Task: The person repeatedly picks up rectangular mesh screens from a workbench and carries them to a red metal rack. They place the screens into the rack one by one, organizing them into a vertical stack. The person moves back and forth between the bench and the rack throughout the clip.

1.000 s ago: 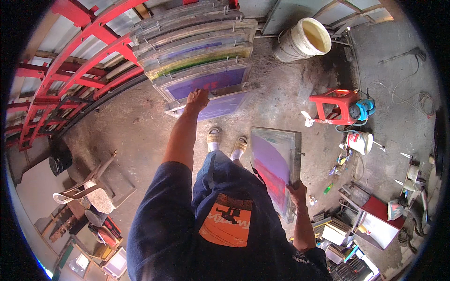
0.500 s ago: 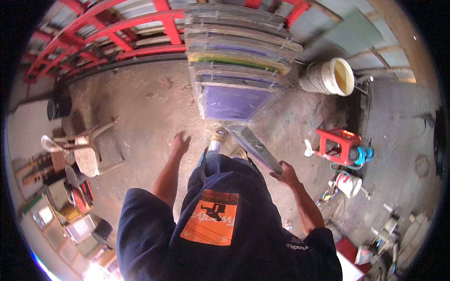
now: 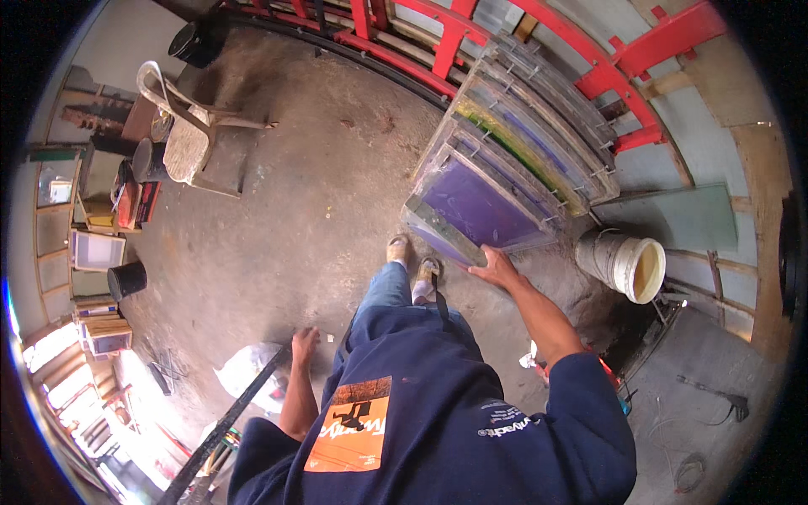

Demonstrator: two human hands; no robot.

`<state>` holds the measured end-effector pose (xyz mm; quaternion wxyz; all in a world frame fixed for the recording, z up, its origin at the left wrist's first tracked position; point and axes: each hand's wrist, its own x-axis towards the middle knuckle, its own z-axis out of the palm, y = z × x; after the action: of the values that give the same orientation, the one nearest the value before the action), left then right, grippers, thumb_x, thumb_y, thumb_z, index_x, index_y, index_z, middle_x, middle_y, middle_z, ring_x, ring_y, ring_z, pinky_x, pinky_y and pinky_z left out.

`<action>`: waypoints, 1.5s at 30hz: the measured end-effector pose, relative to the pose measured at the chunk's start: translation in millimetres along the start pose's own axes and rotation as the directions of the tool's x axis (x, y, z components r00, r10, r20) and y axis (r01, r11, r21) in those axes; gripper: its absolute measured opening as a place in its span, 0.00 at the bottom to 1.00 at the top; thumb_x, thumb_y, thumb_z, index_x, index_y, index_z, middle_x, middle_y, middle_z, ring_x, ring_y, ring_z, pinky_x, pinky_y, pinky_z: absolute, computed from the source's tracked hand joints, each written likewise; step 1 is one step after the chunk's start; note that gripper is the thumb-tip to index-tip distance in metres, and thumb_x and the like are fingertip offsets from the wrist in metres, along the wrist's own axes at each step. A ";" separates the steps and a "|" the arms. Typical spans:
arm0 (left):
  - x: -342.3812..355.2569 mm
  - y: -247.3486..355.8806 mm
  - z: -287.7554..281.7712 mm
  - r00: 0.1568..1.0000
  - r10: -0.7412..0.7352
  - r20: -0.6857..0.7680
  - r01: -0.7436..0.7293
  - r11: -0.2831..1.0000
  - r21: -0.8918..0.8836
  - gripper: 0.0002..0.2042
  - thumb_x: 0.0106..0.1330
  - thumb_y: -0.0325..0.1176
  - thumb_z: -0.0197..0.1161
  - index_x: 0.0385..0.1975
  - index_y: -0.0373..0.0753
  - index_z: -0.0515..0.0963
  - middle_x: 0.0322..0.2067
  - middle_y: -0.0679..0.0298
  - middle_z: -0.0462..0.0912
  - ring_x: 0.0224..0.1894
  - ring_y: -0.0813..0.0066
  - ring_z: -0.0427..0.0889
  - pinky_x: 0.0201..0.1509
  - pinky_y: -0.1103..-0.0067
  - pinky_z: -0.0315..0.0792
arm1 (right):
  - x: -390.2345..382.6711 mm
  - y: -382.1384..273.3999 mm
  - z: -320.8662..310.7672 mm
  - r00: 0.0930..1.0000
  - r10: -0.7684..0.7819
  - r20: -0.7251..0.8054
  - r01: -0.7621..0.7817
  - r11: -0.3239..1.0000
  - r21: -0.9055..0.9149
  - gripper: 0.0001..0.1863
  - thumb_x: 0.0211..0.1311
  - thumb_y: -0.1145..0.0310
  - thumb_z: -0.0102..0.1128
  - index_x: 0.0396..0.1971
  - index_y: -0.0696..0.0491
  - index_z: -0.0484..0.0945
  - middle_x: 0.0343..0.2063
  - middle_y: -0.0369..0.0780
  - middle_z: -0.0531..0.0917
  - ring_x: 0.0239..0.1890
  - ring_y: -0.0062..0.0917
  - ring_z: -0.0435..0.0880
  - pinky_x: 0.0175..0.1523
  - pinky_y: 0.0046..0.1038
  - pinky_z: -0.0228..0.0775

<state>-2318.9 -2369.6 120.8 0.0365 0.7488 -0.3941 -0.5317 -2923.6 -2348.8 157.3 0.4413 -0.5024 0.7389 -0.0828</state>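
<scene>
- Right hand is clamped on one end of a frame at picture centre, seen edge-on before the stack; contact between them is unclear.
- Left hand, lower left of centre, is empty, fingers slightly apart, near a bar.
- One-handed, the frame could swing and scrape the stack.
- A slipping grip could drop it on the shoes.
</scene>
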 end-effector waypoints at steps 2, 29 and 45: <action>-56.1 6.4 14.6 0.999 0.033 -0.020 -0.031 0.996 0.089 0.17 0.61 0.38 0.61 0.38 0.27 0.79 0.30 0.56 0.82 0.28 0.74 0.80 0.33 0.78 0.75 | 22.4 7.1 0.2 0.999 0.012 -0.050 -0.016 0.997 -0.074 0.35 0.45 0.52 0.68 0.50 0.61 0.72 0.48 0.54 0.77 0.52 0.48 0.75 0.56 0.40 0.67; 68.0 -127.5 -362.6 0.873 -0.162 -0.460 -0.128 0.834 -0.536 0.18 0.63 0.40 0.61 0.42 0.30 0.79 0.28 0.59 0.82 0.28 0.75 0.79 0.34 0.78 0.73 | 256.8 -438.7 284.6 0.917 -0.370 -0.147 0.338 0.919 -0.202 0.18 0.49 0.66 0.67 0.40 0.58 0.77 0.43 0.47 0.78 0.46 0.38 0.78 0.53 0.34 0.69; 98.5 -224.2 -278.4 0.302 -0.952 -0.041 0.239 0.117 -0.964 0.27 0.58 0.53 0.60 0.44 0.33 0.79 0.45 0.46 0.80 0.49 0.50 0.79 0.52 0.64 0.71 | 521.2 -912.8 525.2 0.822 -0.027 0.569 0.528 0.411 -0.743 0.11 0.45 0.66 0.68 0.28 0.57 0.84 0.36 0.50 0.84 0.43 0.41 0.83 0.50 0.37 0.73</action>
<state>-1953.4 -2379.1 59.2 0.2854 0.8466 0.3570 -0.2726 -1981.6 -3044.7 63.7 0.2619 -0.7787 0.4423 0.3598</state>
